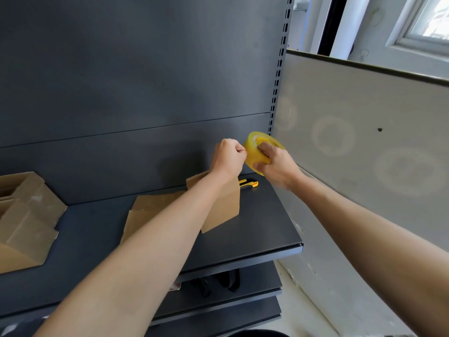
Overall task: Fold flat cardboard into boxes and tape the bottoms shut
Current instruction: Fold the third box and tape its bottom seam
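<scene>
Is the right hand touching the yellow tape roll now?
Touching. The head view shows the right hand gripping the tape roll, with its fingers curled over the roll's rim.

Shelf [255,239] front lies open; box [226,205] (upright) and knife [250,184] crowd the back.

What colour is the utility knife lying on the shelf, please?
Yellow and black; the utility knife shows best in the head view.
</scene>
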A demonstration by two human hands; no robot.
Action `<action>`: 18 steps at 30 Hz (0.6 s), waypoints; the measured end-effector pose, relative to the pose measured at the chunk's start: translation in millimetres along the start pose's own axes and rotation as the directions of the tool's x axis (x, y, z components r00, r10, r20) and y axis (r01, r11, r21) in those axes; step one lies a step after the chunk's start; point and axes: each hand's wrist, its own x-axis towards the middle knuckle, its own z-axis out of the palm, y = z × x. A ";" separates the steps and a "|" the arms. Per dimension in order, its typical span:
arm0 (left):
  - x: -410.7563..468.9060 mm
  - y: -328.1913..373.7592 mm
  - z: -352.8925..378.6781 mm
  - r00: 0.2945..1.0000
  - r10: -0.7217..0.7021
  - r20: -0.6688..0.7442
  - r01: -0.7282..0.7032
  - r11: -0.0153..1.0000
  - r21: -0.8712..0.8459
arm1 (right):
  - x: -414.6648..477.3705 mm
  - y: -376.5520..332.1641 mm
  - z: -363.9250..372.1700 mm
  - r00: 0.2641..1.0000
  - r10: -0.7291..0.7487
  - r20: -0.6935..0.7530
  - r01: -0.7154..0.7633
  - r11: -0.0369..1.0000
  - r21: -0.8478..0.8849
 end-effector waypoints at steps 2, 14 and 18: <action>2.2 0.9 -0.2 0.999 -0.041 0.031 0.042 0.999 -0.028 | -0.3 -0.1 0.5 1.000 -0.001 -0.004 0.000 1.000 -0.006; -0.1 1.2 -9.8 0.978 -0.099 0.184 0.142 0.961 -0.236 | 0.5 -7.6 -3.2 0.998 0.040 0.053 -0.037 0.998 -0.057; 0.3 -5.8 -12.7 0.974 -0.054 0.219 0.131 0.927 -0.352 | -5.5 -2.8 -6.9 0.993 0.082 0.086 -0.081 0.997 -0.012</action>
